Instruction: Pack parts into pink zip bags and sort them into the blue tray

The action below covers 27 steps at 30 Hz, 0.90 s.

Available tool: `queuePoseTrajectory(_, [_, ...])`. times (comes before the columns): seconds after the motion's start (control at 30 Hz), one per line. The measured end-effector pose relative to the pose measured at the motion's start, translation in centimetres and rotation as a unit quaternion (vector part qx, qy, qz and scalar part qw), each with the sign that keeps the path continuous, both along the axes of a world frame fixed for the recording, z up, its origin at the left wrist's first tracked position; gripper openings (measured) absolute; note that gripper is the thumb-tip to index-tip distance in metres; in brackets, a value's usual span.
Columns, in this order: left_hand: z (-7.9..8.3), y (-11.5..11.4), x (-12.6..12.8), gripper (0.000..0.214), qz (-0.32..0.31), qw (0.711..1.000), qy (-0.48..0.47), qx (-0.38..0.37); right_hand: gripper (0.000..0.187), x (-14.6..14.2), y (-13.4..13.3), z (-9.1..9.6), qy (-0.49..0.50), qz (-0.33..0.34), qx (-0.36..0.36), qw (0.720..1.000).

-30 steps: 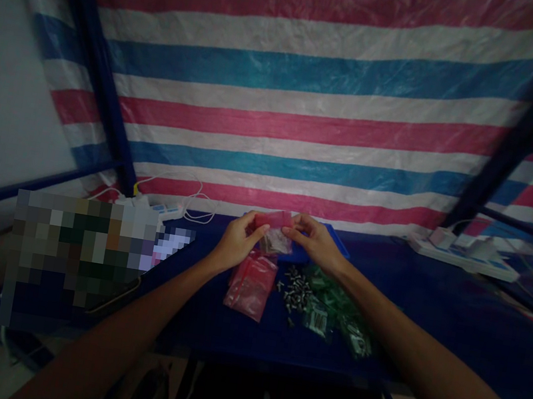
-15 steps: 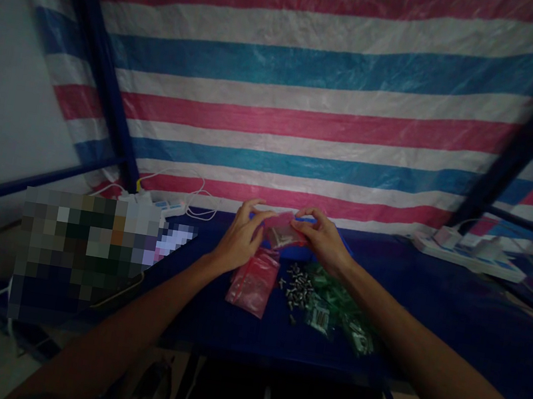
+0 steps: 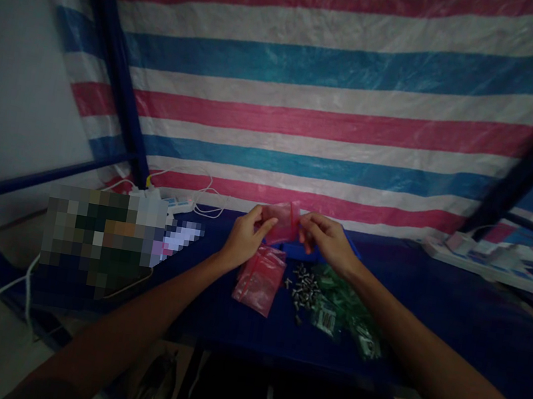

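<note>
A small pink zip bag (image 3: pixel 281 223) is up off the table, its closure strip running along its right side. The left edge is pinched between the thumb and fingers of my left hand (image 3: pixel 245 233). At the opposite edge, my right hand (image 3: pixel 325 239) has its fingertips closed on the plastic by the strip. What lies inside the bag does not show clearly. Just below my hands a stack of pink zip bags (image 3: pixel 260 283) rests on the blue table. Loose metal screws (image 3: pixel 304 286) are heaped to its right. Partly behind my hands sits a blue tray (image 3: pixel 293 251).
Green bags (image 3: pixel 349 300) with metal pieces in them lie beneath my right forearm. White power strips stand at the back left (image 3: pixel 178 204) and right (image 3: pixel 484 261), with cables. A striped plastic sheet (image 3: pixel 309 119) hangs behind the table (image 3: pixel 450 316). Blurred items cover the left end.
The bag has turned so its closure strip faces right, and the metal pieces seen in it earlier no longer show. My left thumb has moved onto its near face. The view has shifted slightly left.
</note>
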State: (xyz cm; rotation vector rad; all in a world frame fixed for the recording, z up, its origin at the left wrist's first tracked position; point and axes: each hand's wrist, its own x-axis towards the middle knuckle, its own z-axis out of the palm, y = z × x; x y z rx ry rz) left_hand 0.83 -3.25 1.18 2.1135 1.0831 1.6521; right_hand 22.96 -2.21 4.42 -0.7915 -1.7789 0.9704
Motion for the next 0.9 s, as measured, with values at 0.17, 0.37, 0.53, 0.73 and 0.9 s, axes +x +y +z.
queuePoseTrajectory(0.17, [0.22,-0.07,0.02,0.018,-0.018,1.000,-0.019,-0.005,0.033,0.05,0.09,-0.23,-0.024,-0.001,0.042,0.999])
queuePoseTrajectory(0.37, [0.15,-0.17,0.09,0.024,-0.014,1.000,0.008,0.002,0.032,0.26,0.42,-0.48,-0.028,-0.037,0.066,0.997])
queuePoseTrajectory(0.53, [0.14,-0.23,-0.02,0.029,0.010,0.999,0.034,0.018,0.035,0.44,0.49,-0.37,-0.033,-0.033,0.051,0.998])
queuePoseTrajectory(0.73, [0.01,0.16,-0.17,0.041,0.032,0.997,0.032,0.060,0.036,0.49,0.75,-0.51,-0.035,-0.001,0.044,0.998])
queuePoseTrajectory(0.9, [0.47,-0.02,-0.08,0.042,0.036,0.995,0.028,0.092,0.031,0.50,0.68,-0.56,-0.031,-0.002,0.052,0.998])
